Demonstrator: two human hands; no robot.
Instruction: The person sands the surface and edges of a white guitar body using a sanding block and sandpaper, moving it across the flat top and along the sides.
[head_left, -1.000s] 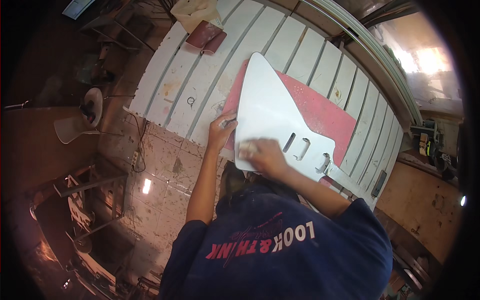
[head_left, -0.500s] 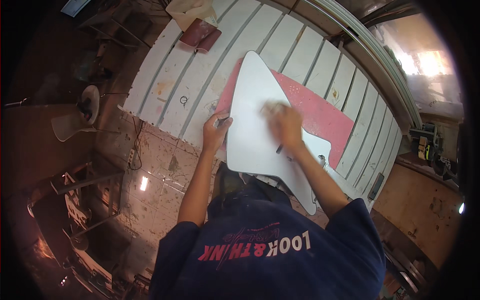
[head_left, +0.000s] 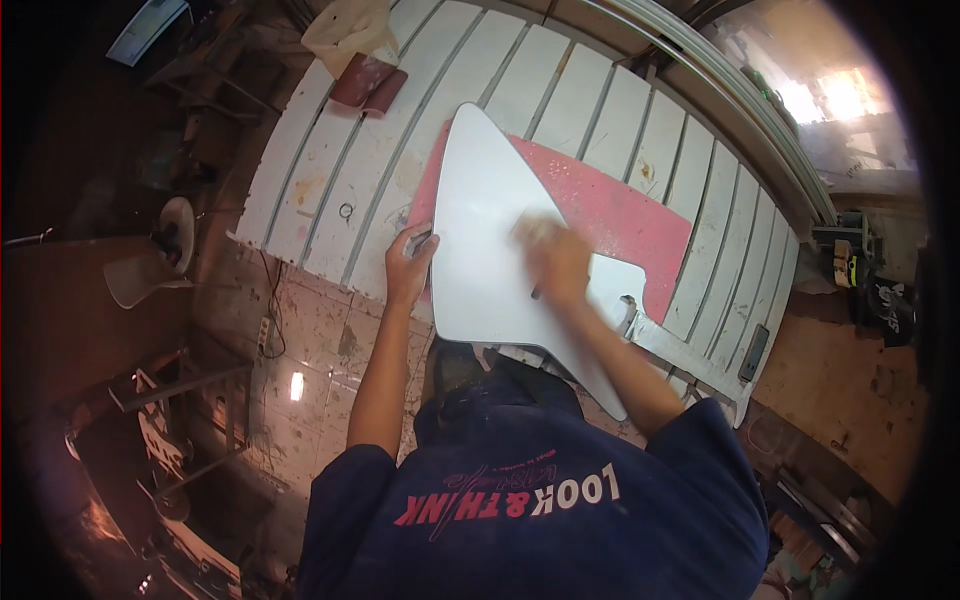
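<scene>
On the white panel [head_left: 490, 240], near its middle, the right hand [head_left: 553, 262] lies blurred, pressed flat on the surface over a pale pad-like thing whose kind cannot be told; whether its fingers are curled or spread cannot be told either. At the panel's left edge the left hand [head_left: 410, 268] is closed over the rim, thumb on top and fingers wrapped beneath. The panel is a smooth, matt white board, pointed at the far end and widening toward the person, with a stepped cut-out at its right near corner and a narrow white neck-like piece [head_left: 690, 355] running on from there past the near edge of the counter. Under the panel a red mat [head_left: 620, 210] shows along its right side and a little at its left edge. Mat and panel rest on a white slatted counter [head_left: 330, 160], which has bare slats to the left of the panel and beyond its point. Far left of the panel's tip, brown sanding blocks [head_left: 368, 82] and a pale cloth [head_left: 350, 28] lie near the counter's far corner.
</scene>
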